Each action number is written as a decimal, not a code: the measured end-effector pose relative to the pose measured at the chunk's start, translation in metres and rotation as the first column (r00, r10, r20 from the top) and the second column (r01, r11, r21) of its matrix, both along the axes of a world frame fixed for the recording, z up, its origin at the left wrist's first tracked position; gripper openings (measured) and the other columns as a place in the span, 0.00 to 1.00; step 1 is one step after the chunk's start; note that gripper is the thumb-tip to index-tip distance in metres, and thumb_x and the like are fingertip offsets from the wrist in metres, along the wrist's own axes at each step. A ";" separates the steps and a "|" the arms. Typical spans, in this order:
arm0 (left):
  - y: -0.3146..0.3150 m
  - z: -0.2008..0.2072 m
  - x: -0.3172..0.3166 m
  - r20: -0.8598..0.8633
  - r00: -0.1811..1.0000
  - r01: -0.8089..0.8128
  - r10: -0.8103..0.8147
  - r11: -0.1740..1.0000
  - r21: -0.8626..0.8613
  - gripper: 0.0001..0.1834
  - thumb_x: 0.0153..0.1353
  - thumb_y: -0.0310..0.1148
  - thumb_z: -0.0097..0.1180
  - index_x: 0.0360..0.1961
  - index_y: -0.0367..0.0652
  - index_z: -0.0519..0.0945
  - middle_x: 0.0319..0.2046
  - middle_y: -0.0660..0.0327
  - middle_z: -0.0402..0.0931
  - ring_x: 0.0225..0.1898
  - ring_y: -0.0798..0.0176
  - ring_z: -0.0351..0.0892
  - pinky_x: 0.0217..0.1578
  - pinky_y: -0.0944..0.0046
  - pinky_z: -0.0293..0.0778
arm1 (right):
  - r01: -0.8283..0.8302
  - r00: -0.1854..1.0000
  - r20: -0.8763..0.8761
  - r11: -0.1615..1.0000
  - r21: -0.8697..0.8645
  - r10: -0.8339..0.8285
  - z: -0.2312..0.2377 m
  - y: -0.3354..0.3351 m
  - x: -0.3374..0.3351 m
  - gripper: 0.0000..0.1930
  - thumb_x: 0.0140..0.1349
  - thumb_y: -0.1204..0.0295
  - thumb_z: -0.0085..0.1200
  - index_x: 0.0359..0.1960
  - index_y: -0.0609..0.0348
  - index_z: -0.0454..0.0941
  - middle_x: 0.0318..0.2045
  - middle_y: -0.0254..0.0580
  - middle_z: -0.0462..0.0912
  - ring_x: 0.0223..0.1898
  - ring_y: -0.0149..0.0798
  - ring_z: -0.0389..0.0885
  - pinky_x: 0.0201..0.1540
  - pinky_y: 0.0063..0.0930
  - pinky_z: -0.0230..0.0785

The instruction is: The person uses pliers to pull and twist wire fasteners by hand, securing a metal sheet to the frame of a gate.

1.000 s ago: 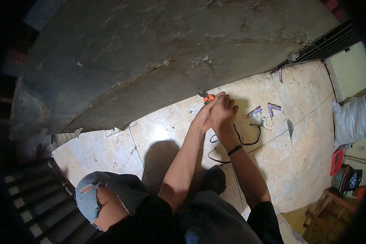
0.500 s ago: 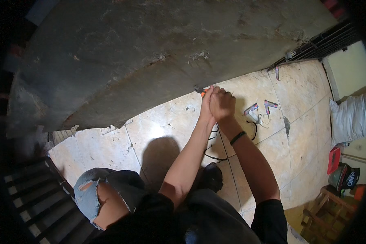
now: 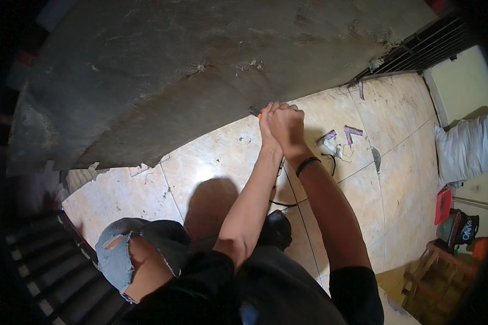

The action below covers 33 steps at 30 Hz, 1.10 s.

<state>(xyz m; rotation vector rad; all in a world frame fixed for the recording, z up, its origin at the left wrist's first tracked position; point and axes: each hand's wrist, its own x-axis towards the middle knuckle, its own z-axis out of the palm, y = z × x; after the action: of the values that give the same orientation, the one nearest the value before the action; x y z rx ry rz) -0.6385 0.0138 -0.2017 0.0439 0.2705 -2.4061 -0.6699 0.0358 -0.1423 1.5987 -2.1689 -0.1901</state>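
Observation:
Both my hands are clasped together at the lower edge of a large grey sheet [image 3: 162, 92] with worn, fuzzy patches. My left hand [image 3: 267, 131] is closed around the orange handles of what look like pliers [image 3: 255, 112]. Only the dark jaws and a sliver of orange show; the jaws meet the sheet's edge, and whether they bite on anything is too small to tell. My right hand [image 3: 287, 125], with a dark band at its wrist, is wrapped over the left hand and the handles. A thin black cable [image 3: 283, 203] lies on the floor beneath my forearms.
Torn wrappers [image 3: 353, 131] and a whitish scrap [image 3: 328, 143] lie on the tiled floor [image 3: 406, 179] right of my hands. A white sack [image 3: 463, 149], a red box [image 3: 443, 207] and a wooden stool [image 3: 434, 273] stand along the right. Dark bars [image 3: 51, 265] are at lower left.
The whole view has shifted slightly, so everything sits a little higher and further left. My hands stay clasped on the pliers, and less of the orange handle shows.

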 end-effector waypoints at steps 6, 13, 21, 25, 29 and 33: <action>-0.011 -0.018 0.010 -0.002 0.996 -0.090 0.090 0.994 -0.055 0.14 0.74 0.44 0.51 0.44 0.45 0.79 0.44 0.60 0.81 0.47 0.56 0.80 0.54 0.55 0.76 | 0.177 0.980 -0.025 0.929 -0.324 -0.196 0.032 -0.015 0.043 0.03 0.50 0.63 0.57 0.22 0.42 0.78 0.19 0.28 0.79 0.25 0.31 0.80 0.25 0.34 0.69; 0.017 0.022 0.016 0.366 0.927 0.117 -0.088 0.991 -0.060 0.14 0.72 0.46 0.56 0.39 0.47 0.78 0.38 0.61 0.80 0.43 0.59 0.81 0.48 0.57 0.78 | 0.131 0.978 0.162 0.991 0.023 -0.133 -0.013 0.025 -0.006 0.07 0.64 0.67 0.54 0.33 0.53 0.82 0.27 0.40 0.86 0.30 0.42 0.87 0.32 0.35 0.81; 0.007 0.016 0.053 0.915 0.397 0.469 -0.074 0.873 -0.133 0.25 0.63 0.48 0.70 0.48 0.38 0.80 0.42 0.58 0.83 0.45 0.61 0.83 0.49 0.61 0.79 | -0.016 0.544 0.810 0.963 0.269 -0.217 -0.054 0.036 -0.008 0.15 0.61 0.66 0.52 0.38 0.67 0.82 0.32 0.56 0.86 0.35 0.62 0.86 0.44 0.49 0.79; 0.004 0.024 0.077 0.982 0.187 0.584 -0.001 0.804 -0.110 0.30 0.60 0.52 0.72 0.44 0.34 0.79 0.35 0.56 0.83 0.34 0.66 0.83 0.39 0.66 0.79 | 0.129 -0.641 0.717 0.883 0.452 -0.274 -0.062 0.051 -0.004 0.15 0.70 0.60 0.52 0.36 0.62 0.78 0.24 0.39 0.80 0.22 0.38 0.81 0.27 0.39 0.77; 0.001 0.021 0.108 0.970 0.185 0.511 0.158 0.827 -0.232 0.26 0.63 0.51 0.69 0.42 0.35 0.79 0.28 0.61 0.80 0.25 0.69 0.79 0.27 0.68 0.76 | 0.166 -0.743 0.636 0.864 0.475 -0.207 -0.018 0.057 0.009 0.16 0.70 0.56 0.55 0.37 0.58 0.78 0.23 0.31 0.76 0.21 0.28 0.75 0.23 0.31 0.74; -0.014 0.032 0.133 0.743 -0.090 0.657 0.663 0.600 -0.456 0.17 0.66 0.44 0.67 0.40 0.38 0.84 0.26 0.64 0.80 0.24 0.73 0.73 0.26 0.69 0.70 | 0.202 0.433 0.855 0.955 0.218 -0.286 -0.029 0.066 0.013 0.17 0.68 0.59 0.57 0.41 0.64 0.81 0.33 0.54 0.85 0.35 0.51 0.85 0.42 0.45 0.78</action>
<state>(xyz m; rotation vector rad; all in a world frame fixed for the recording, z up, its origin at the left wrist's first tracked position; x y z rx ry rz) -0.5052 -0.0002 -0.1696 1.4511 -1.6821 -1.3579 -0.6573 0.1019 -0.1714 1.5803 -3.2220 0.6560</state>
